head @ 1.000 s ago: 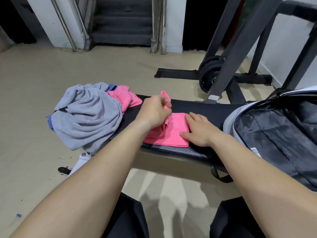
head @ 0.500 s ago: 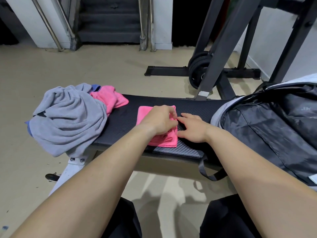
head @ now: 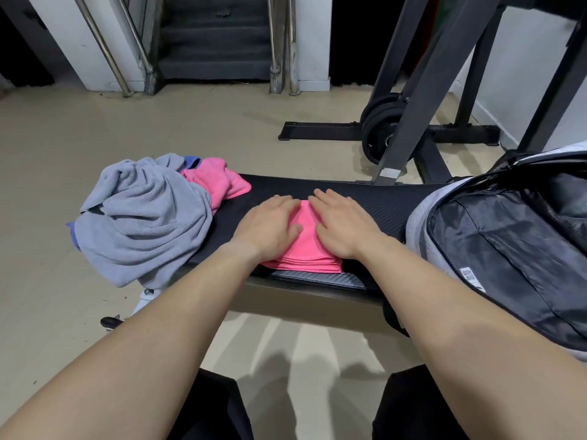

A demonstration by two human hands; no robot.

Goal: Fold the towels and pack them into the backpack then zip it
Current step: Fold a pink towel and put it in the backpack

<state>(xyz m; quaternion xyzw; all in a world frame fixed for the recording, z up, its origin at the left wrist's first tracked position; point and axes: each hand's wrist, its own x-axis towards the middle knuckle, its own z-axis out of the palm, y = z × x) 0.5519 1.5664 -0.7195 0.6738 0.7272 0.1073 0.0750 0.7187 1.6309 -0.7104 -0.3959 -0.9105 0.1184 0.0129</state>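
A folded pink towel (head: 306, 246) lies near the front edge of the black bench (head: 349, 192). My left hand (head: 270, 225) and my right hand (head: 341, 225) both rest flat on top of it, fingers spread, palms down. The grey backpack (head: 495, 249) lies open on the bench's right end, its dark lining showing. At the bench's left end sits a crumpled heap: a grey towel (head: 143, 217), a second pink towel (head: 219, 182) and a bit of blue cloth (head: 190, 161).
A dark rack frame (head: 409, 100) with weight plates (head: 378, 131) stands behind the bench on the right. Stairs with metal railings (head: 127, 42) are at the back. Beige floor surrounds the bench. My dark trouser legs are at the bottom.
My left hand folded the pink towel over once more, then both hands flattened out on top of the smaller, thicker bundle. The camera view shifted slightly.
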